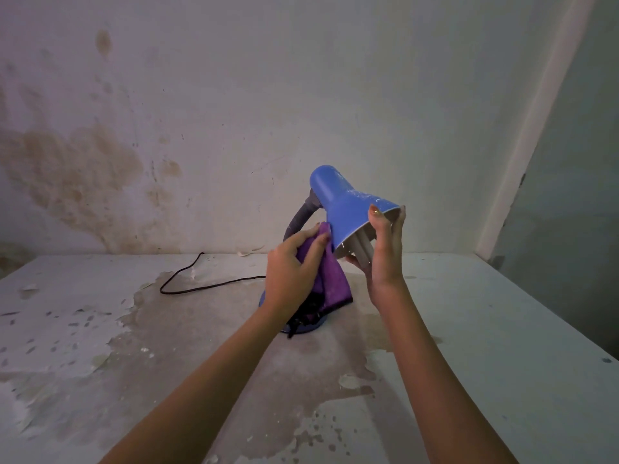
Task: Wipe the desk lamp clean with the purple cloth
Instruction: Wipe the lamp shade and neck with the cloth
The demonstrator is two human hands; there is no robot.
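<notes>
Seemingly, purple cloth (pixel 330 279) under left hand (pixel 290 270).

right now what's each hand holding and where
The left hand holds the cloth bunched at its top, against the lamp shade. The right hand holds the shade by its open rim.

lamp (pixel 348 209) on table (pixel 502 329), cord (pixel 201 279) leftward

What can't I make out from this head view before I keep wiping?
- Round blue lamp base: mostly hidden by the left hand and hanging purple cloth.
- White tube bulb inside the blue cone shade: partly covered by the right hand.
- Black power cord: its lamp end vanishes behind the left hand; no plug visible.
</notes>
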